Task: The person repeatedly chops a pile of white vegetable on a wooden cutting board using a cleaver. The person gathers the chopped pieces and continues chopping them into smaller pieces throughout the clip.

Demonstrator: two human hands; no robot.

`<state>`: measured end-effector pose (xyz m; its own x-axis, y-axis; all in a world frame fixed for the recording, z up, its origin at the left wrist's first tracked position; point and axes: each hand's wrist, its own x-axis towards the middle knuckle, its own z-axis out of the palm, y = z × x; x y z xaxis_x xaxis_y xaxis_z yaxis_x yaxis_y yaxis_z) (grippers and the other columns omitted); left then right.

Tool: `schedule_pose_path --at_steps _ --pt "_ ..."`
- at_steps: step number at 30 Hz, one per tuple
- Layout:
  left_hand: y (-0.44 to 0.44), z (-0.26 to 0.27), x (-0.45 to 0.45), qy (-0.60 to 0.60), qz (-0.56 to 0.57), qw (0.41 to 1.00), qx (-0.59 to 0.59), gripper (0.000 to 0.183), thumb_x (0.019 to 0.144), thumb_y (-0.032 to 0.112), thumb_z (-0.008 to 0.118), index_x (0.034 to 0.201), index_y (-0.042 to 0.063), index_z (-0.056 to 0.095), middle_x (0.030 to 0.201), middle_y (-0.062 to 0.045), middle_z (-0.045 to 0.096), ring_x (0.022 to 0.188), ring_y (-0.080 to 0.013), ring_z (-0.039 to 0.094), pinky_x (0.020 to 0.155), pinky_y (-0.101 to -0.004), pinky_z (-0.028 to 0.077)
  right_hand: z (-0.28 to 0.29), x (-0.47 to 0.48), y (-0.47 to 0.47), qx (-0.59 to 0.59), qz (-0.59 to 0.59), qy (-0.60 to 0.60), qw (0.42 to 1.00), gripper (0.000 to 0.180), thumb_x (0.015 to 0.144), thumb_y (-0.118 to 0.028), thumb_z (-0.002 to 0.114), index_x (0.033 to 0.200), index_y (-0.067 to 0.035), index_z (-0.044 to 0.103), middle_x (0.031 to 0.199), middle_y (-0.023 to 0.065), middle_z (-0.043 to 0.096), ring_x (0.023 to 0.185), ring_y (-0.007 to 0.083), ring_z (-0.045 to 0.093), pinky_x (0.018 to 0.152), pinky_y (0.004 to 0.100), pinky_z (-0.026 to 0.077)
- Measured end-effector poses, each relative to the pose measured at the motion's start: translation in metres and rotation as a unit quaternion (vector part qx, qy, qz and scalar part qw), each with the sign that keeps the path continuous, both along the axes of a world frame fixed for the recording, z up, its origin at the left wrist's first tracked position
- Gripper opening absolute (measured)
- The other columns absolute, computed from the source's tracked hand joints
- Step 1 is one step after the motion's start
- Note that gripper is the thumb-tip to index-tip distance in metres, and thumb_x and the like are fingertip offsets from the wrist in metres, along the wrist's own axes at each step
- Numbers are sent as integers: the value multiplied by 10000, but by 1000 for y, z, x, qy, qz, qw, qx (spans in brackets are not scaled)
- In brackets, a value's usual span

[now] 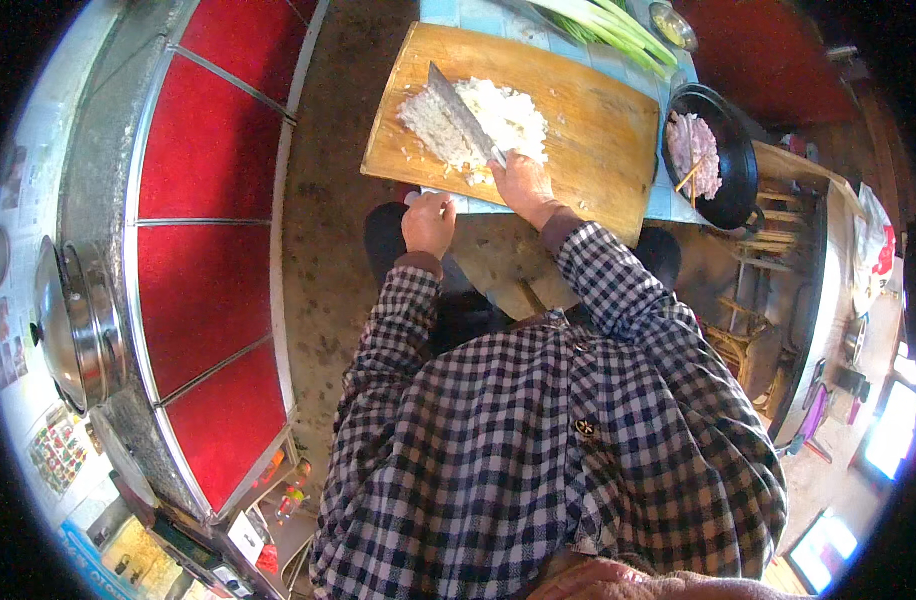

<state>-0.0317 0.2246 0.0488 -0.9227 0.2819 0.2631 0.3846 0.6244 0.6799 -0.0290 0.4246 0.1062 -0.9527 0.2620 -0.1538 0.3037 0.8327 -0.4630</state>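
Note:
My right hand (524,186) grips the handle of a cleaver (461,112), whose blade lies across a pile of finely chopped white vegetable (506,112) on a wooden cutting board (600,142). Finer bits lie left of the blade, coarser ones to its right. My left hand (429,221) is curled by the board's near left edge, off the board; whether it holds anything small is unclear. Right of the board, a black pan (732,187) holds pale pink minced meat (694,150) with a pair of chopsticks (692,180) stuck in it.
Green onions (615,30) and a small metal bowl (673,26) lie beyond the board on a table with a light blue cover (488,13). Red cabinets (206,142) stand at the left, below a counter bearing a lidded steel pot (82,326). A wooden rack (777,217) is at the right.

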Motion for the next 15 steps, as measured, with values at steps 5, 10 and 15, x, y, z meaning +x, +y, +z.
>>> schedule_pose_path --at_steps 5,10,15 --pt "-1 0 -1 -5 -12 1000 -29 89 803 147 688 815 59 678 783 -104 647 766 -304 625 654 -422 517 8 -7 20 33 19 -5 999 452 945 -393 537 976 48 634 905 278 676 860 442 665 772 498 533" --pt "0 2 0 -5 -9 999 -45 92 814 153 669 801 61 674 778 -102 645 772 -307 620 660 -424 516 15 -8 31 26 -15 -15 999 461 947 -391 531 988 57 632 929 279 676 889 440 664 800 506 528" --pt "0 1 0 -13 -19 997 -69 103 821 166 665 806 64 676 782 -100 648 768 -309 628 666 -421 519 17 -11 40 12 -42 -14 999 450 943 -378 540 1000 58 632 941 283 676 918 435 663 814 505 526"
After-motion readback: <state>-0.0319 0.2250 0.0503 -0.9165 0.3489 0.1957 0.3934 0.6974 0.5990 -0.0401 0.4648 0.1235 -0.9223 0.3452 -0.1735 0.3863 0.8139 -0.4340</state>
